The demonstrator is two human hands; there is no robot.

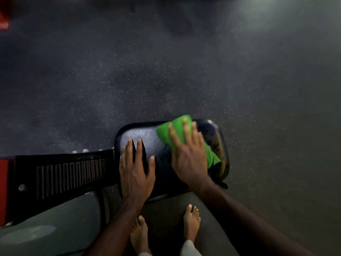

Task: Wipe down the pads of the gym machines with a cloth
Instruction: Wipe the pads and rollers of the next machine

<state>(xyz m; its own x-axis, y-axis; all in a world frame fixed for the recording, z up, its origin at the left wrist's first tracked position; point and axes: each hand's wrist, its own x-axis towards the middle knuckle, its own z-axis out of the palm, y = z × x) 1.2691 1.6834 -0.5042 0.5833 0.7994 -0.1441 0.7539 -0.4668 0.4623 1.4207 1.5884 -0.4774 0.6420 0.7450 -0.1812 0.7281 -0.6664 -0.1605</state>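
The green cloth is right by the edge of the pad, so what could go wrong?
The cloth pokes past the far edge of the pad under the flat right hand, so a wipe might push it off onto the floor. The bare feet stand close below; damp drips could make that spot slippery.

Head view, steeply downward, close over pad [147,145]

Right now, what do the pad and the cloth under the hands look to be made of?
Pad: seemingly black vinyl or leatherette, smooth and glossy; light glints off its rounded rim. Cloth: soft green fabric, perhaps microfiber; it bends under the right hand, though blur hides its weave.
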